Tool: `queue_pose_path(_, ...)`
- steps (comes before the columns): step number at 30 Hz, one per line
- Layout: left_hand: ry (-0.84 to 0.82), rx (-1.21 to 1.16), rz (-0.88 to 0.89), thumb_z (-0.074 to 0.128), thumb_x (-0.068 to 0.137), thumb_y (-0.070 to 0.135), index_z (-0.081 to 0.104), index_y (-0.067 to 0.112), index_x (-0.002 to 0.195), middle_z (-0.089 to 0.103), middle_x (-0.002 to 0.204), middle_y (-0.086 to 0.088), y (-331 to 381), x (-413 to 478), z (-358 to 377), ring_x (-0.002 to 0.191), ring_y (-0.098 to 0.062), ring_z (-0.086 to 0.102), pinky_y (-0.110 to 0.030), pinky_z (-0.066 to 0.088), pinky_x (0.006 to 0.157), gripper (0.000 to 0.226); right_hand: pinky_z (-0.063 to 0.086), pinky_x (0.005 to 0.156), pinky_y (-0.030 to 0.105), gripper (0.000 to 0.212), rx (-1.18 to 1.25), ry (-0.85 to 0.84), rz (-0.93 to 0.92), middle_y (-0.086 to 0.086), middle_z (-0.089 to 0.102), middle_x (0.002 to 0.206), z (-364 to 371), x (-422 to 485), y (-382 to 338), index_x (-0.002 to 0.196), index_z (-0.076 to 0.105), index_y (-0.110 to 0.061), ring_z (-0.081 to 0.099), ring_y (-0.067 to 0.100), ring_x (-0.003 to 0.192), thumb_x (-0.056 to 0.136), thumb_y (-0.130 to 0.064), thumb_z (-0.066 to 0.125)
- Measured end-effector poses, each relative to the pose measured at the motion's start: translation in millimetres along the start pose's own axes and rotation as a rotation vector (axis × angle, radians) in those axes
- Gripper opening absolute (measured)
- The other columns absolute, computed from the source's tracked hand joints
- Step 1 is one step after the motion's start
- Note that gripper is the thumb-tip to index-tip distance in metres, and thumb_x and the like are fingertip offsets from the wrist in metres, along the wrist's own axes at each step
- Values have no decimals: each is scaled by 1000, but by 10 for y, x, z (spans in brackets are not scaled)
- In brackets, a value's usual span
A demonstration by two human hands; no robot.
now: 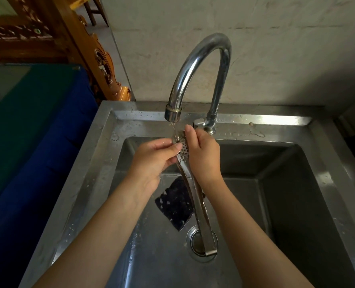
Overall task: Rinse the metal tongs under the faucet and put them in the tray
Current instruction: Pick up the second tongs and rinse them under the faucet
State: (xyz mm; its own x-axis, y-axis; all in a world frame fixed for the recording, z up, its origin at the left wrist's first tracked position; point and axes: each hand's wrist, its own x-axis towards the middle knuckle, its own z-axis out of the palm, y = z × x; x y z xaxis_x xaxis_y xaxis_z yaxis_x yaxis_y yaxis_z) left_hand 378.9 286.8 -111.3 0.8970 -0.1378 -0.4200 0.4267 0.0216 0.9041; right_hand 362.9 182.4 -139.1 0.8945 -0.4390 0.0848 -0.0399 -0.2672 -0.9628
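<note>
Head view: tongs (195, 196) held over sink (101, 163), perforated tip between both sets of fingers, under faucet (193, 65) trickle. Left hand (153, 161) pinching tip; right hand (201, 154) curled around it. Sponge (174, 206) below fingers.

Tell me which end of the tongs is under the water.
The perforated end, pinched between both hands just below the faucet. The other, looped end hangs low over the drain, away from the stream.

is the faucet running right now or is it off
On. A thin stream of water falls from the faucet spout onto the perforated head of the metal tongs, held by both hands.
</note>
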Motion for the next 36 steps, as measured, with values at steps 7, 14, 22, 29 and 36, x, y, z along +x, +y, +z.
queue_pose_path(7, -15, -166, 35, 61, 78, -9, 71, 15, 69, 71, 61, 5, -26, -66, 49, 61, -4, 67, -20, 53, 63, 27, 37, 52, 18, 45, 99, -131, 42, 0, 51, 61, -69, -185, 121, 75, 57, -3, 44, 5, 55, 94, -41, 41)
queue_pose_path(14, 54, -21, 219, 66, 81, 3, 67, 17, 95, 71, 90, 1, -40, -148, 62, 83, -9, 68, -17, 53, 70, 20, 41, 53, 10, 17, 50, -74, 40, -12, 54, 71, 45, -412, 291, 90, 47, -15, 52, -7, 59, 97, -29, 40)
queue_pose_path(22, 63, 474, 414, 49, 93, 8, 52, 24, 126, 69, 97, 7, 116, -257, -251, 75, -3, 68, -12, 52, 70, 36, 36, 50, 7, 31, 80, -213, 6, -13, 46, 55, 164, -490, 408, 87, 55, -22, 47, -4, 50, 88, -49, 39)
queue_pose_path(29, 189, 714, 474, 58, 87, 26, 62, 38, 79, 64, 80, 19, 459, -57, -588, 69, 8, 59, -14, 46, 61, 15, 37, 48, 6, 58, 141, -343, 166, -12, 48, 43, 129, -456, 341, 51, 56, -28, 44, -5, 42, 90, -56, 25)
queue_pose_path(36, -312, 405, 193, 68, 80, 5, 54, 41, 112, 71, 100, 3, 105, 116, -360, 90, -11, 69, -21, 55, 71, 50, 41, 50, 13, 69, 226, -488, 202, -3, 50, 48, 94, -481, 259, 61, 62, -8, 46, 6, 46, 92, -58, 26)
